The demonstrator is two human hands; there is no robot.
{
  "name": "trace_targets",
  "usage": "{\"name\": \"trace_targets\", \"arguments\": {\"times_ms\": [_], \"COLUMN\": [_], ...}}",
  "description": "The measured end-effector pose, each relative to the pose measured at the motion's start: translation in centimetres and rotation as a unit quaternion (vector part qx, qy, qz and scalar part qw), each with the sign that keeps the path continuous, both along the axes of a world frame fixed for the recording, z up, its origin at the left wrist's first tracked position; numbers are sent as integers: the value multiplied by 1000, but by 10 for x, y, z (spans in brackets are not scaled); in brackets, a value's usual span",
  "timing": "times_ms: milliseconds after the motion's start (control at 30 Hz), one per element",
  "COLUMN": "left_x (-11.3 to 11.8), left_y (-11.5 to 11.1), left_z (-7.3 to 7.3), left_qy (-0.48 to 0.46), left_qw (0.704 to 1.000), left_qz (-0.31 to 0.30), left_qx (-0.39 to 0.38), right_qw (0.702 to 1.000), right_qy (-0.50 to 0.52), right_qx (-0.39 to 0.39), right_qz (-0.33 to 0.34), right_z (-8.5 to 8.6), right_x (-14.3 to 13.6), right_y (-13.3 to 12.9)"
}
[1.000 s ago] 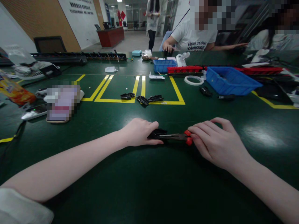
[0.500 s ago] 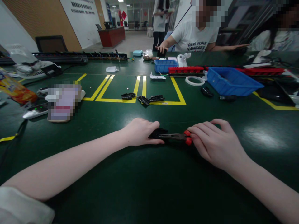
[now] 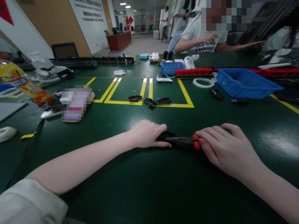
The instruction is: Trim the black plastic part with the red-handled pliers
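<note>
My left hand (image 3: pixel 149 133) is closed around a small black plastic part (image 3: pixel 165 136) low over the green table (image 3: pixel 149 180). Red-handled long-nose pliers (image 3: pixel 184 140) are gripped in my right hand (image 3: pixel 224 146), their handles mostly covered by its fingers. The jaws point left and meet the black part; whether they pinch it or only touch it I cannot tell. Beyond my hands lie three similar black parts: one on the left (image 3: pixel 135 98), one in the middle (image 3: pixel 150 102) and one on the right (image 3: pixel 163 100), close to yellow tape lines.
A large blue bin (image 3: pixel 247 84), a white tape ring (image 3: pixel 203 82) and a small blue bin (image 3: pixel 173 67) stand farther back. Red strips (image 3: pixel 196 72) run behind them. At left are a phone (image 3: pixel 77 104) and a drink bottle (image 3: pixel 25 82). A co-worker (image 3: pixel 198 37) sits across the table.
The whole view has shifted, so everything appears farther right. My hands keep the same hold on the part and pliers. The co-worker's hand has lifted off the far side of the table.
</note>
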State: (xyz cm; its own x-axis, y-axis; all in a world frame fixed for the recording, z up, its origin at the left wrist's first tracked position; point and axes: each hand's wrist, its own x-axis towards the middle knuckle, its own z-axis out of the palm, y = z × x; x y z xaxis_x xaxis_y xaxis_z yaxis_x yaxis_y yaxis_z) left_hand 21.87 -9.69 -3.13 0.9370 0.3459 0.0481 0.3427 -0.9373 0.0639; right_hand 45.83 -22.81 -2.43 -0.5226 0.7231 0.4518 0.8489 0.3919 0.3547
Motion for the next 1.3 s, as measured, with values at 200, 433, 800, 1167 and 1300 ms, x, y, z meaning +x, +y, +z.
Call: {"name": "trace_targets", "arguments": {"times_ms": [200,433,800,1167,1300], "left_x": [1,0,1,0,0], "left_y": [1,2,3,3,3], "left_z": [-1,-1,-2,-2,-2], "left_qy": [3,-1,-3,-10,-14], "left_qw": [1000,1000,1000,1000,1000], "left_qz": [-2,-6,-8,-7,-4], "left_qx": [10,6,9,5,-3], "right_qw": [1000,1000,1000,999,997], "right_qy": [3,16,-18,24,49], "right_qx": [-19,-25,6,-37,-48], "right_qz": [-8,-11,12,-28,-23], "right_z": [1,-2,-5,-11,-14], "right_x": [4,6,5,6,9], "right_y": [-2,-1,4,0,1]}}
